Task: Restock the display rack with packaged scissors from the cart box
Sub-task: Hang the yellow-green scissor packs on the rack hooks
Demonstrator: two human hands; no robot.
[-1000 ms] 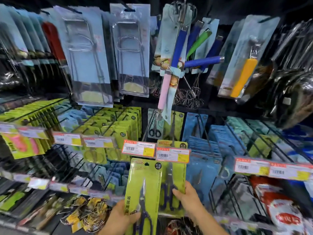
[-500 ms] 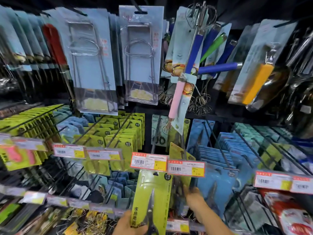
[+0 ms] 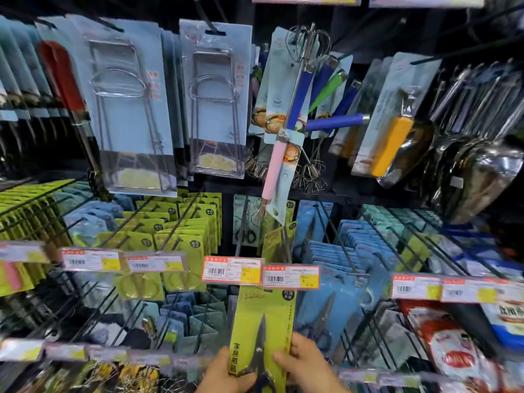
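A yellow-green card with dark-handled packaged scissors (image 3: 262,330) stands upright at the bottom centre, its top edge just under two red-framed price tags (image 3: 261,272). My left hand (image 3: 225,374) grips the card's lower left edge. My right hand (image 3: 304,363) holds its lower right edge, thumb on the front. Behind the tags a long black hook (image 3: 285,239) carries another yellow-green scissors pack (image 3: 276,242) further back. The cart box is out of view.
Rows of yellow-green packs (image 3: 175,231) hang on hooks to the left and blue scissors packs (image 3: 340,268) to the right. Whisks (image 3: 295,109), carded wire tools (image 3: 127,109) and steel scoops (image 3: 467,154) hang above. Red-and-white bags (image 3: 453,353) sit at lower right.
My right hand came off the hanging pack on the right hook and now holds the same card as my left hand. The card rose towards the price tags. The view tilted up.
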